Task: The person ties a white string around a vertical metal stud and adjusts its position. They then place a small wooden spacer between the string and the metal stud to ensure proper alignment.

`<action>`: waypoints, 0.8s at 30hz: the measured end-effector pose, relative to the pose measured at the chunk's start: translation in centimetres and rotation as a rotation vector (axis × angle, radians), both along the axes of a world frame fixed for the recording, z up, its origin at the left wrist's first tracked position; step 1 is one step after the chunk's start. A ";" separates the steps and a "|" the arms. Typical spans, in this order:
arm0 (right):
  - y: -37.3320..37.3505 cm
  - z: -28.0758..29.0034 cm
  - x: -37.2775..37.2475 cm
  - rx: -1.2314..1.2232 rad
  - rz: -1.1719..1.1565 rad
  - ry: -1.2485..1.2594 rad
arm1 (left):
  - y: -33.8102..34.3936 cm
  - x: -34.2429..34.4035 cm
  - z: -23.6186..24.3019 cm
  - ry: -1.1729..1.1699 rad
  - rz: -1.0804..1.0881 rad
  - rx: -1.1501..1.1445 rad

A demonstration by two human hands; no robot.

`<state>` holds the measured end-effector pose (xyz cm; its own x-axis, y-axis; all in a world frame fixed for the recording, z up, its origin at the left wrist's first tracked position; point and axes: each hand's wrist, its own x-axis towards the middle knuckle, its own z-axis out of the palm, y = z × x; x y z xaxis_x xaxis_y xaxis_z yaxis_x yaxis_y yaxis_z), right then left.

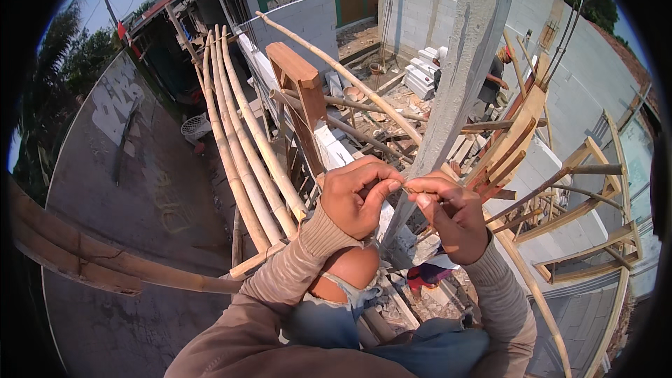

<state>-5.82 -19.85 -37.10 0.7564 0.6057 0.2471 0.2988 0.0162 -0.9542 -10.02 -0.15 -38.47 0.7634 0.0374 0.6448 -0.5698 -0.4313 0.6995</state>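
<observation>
Head view: sm. piece (407, 190) pinched btwn L fingers (382, 172), R fingers (431, 184).

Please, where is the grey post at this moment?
In the head view, the post rises right of centre, beyond the left hand and the right hand, with wooden planks to its right.

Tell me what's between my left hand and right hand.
In the head view, a small thin piece, too small to identify, lies between left hand and right hand.
</observation>
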 end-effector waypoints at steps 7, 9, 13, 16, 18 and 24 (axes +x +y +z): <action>-0.1 -1.0 1.2 -0.332 -0.271 -1.240 | -0.9 -0.7 -0.3 0.375 -0.018 -0.252; 0.3 -0.6 0.5 -0.325 -0.270 -0.888 | -1.1 -0.7 0.0 0.261 0.001 -0.147; 1.6 -0.5 -0.9 0.057 -0.100 0.496 | -1.0 -0.4 0.1 -0.139 0.094 0.103; 1.7 -0.3 -1.2 0.136 -0.088 0.505 | -0.6 -0.5 0.2 -0.190 0.111 0.098; 1.4 -0.1 -1.2 0.059 -0.190 0.055 | -0.3 -0.4 -0.1 -0.050 0.073 -0.029; 1.1 -1.1 0.9 -0.162 -0.337 -1.264 | -0.2 -0.8 -0.3 0.412 -0.031 -0.333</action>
